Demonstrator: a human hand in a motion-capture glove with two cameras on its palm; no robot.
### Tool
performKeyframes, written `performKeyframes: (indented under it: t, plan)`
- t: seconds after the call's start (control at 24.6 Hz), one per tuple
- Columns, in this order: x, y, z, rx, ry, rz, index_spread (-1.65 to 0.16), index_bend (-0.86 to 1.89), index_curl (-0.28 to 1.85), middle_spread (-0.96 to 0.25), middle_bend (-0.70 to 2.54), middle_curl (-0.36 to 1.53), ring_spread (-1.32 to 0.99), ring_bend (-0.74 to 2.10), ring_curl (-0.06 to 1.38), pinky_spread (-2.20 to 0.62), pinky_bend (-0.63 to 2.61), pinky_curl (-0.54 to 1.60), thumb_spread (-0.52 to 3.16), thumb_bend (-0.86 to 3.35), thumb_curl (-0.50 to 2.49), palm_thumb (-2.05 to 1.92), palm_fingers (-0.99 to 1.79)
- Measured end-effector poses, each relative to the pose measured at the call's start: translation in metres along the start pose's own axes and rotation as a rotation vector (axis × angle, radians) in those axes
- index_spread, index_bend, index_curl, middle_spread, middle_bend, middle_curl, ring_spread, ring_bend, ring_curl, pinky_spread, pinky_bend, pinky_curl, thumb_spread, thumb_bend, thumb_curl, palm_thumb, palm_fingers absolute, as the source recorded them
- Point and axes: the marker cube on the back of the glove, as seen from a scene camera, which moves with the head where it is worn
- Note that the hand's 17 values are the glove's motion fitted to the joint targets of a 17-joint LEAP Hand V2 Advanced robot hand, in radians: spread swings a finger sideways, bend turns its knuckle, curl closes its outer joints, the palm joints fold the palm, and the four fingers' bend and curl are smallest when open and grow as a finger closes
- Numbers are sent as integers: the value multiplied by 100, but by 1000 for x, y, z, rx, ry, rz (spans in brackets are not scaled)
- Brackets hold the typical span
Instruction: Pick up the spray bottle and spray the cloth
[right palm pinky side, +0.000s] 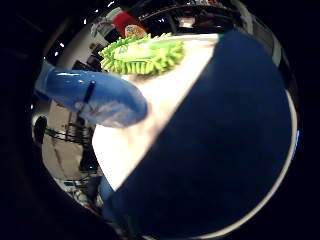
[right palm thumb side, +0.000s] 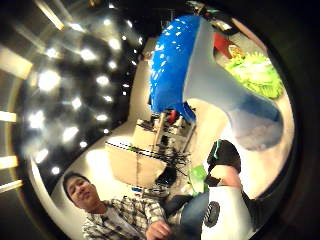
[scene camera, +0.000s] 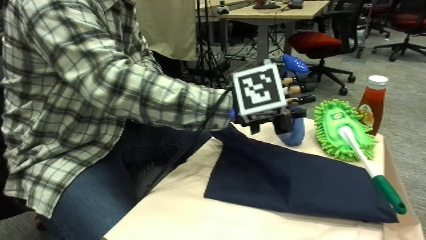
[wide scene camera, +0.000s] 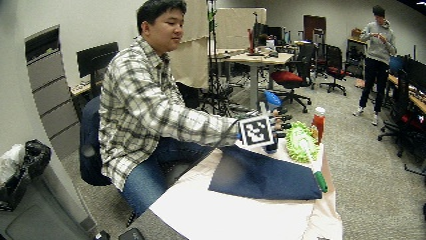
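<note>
Blue plastic shows in the grip: the person's gloved right hand (scene camera: 287, 107) is curled round the neck of a spray bottle (scene camera: 293, 131), whose rounded blue head sticks up just above the fingers and whose lower body hangs below them. From the outside view the bottle looks lifted, or at least tilted, over the far edge of the desk (scene camera: 200, 220), though I cannot tell for sure whether its base is off the surface.

A dark navy cloth (scene camera: 293, 182) lies flat on the pale desk covering. Taking the cloth's middle as the clock centre, with twelve toward the far edge of the desk, the bottle and the hand sit at about twelve o'clock, just past the cloth's far corner. A lime-green fluffy duster head (scene camera: 341, 130) with a white and green handle lies at about two o'clock, and a red sauce bottle (scene camera: 373, 105) with a white cap stands behind it.

The palm cameras agree: the bottle's blue body lies close against the palm, with the cloth spread wide below it and the duster beyond.

By my reading, the pick-up is done or very nearly done. The spraying remains: no mist and no wet patch can be seen on the cloth, and I cannot make out which way the nozzle points.
</note>
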Motion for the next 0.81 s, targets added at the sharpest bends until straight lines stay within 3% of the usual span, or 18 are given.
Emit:
performKeyframes:
  t: [0.16,0.37,0.57,0.81]
  plan:
    - [-4,61,-46,-29,265,-2,-39,17,42,-15,27,36,-9,22,31,14,19,35,70,-4,72,93,9]
    - [-14,180,-98,4,539,23,-39,18,41,-15,24,35,-5,21,30,16,18,34,80,-3,70,90,10]
    - [-20,297,-124,76,655,70,-39,20,40,-13,23,35,-2,19,30,16,16,33,85,-2,68,89,12]
    - [-35,394,-126,59,751,108,-39,20,40,-12,23,35,-1,20,29,16,15,30,92,-3,66,85,14]
